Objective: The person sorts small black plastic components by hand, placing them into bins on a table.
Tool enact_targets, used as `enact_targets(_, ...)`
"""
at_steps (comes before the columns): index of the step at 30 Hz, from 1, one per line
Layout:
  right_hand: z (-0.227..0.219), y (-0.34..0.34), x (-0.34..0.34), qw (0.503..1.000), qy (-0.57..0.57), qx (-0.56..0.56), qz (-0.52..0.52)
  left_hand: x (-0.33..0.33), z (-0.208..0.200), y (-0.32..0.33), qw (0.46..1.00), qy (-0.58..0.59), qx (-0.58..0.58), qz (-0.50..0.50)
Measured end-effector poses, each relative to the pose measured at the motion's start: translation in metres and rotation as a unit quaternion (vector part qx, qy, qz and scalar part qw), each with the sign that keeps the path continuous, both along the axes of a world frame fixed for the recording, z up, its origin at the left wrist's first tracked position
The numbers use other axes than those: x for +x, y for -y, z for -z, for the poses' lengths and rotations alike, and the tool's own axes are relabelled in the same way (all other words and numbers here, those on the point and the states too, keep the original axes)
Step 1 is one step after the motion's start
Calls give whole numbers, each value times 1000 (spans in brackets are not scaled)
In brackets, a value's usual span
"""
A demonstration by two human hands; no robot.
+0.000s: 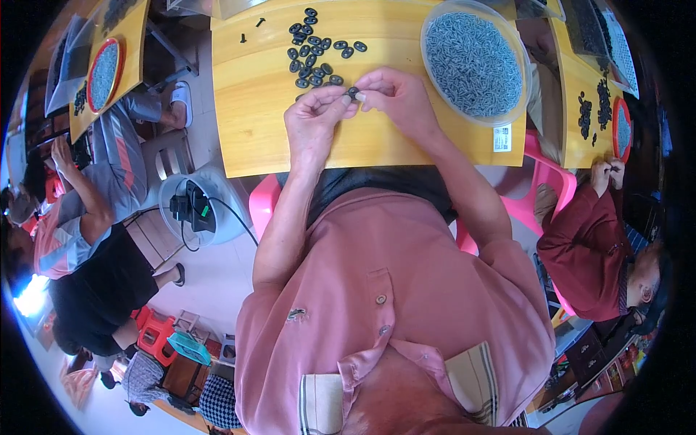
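Note:
Both my hands meet above the front half of the yellow wooden table [254, 130]. Between their fingertips is a small black part [352, 93], which looks like the oval two-holed pieces nearby. My left hand [313, 119] pinches it from the left with thumb and fingers. From the other side, my right hand [399, 98] grips it with thumb and forefinger. Whether a screw is in it is too small to make out. Just beyond my left hand lies a loose group of black oval two-holed pieces [304, 73]. Right of my right hand stands a clear round tub [525, 72] full of silvery screws [475, 65].
Two dark screws [243, 38] lie at the table's far left. A white label [502, 139] is near the right front corner. Co-workers sit at tables on both sides. A bucket [221, 217] with black cabled items stands left of my pink chair [264, 199].

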State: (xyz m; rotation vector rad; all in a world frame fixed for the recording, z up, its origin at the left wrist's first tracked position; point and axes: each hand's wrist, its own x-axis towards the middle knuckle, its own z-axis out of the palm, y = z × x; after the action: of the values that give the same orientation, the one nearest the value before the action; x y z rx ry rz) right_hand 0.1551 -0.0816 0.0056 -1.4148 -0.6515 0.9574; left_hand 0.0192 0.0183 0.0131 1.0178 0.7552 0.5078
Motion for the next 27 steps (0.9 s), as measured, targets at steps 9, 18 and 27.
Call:
enact_targets(9, 1, 2, 1, 1000, -12, 0, 1, -2, -2, 1, 1000, -16, -8, -1)
enact_targets(18, 4, 0, 1, 1000, -2, 4, 4, -1, -3, 1, 1000, -18, -22, -9)
enact_targets(27, -1, -1, 5, 1000, -7, -2, 1, 1, 1, -2, 998, -9, 43, 39)
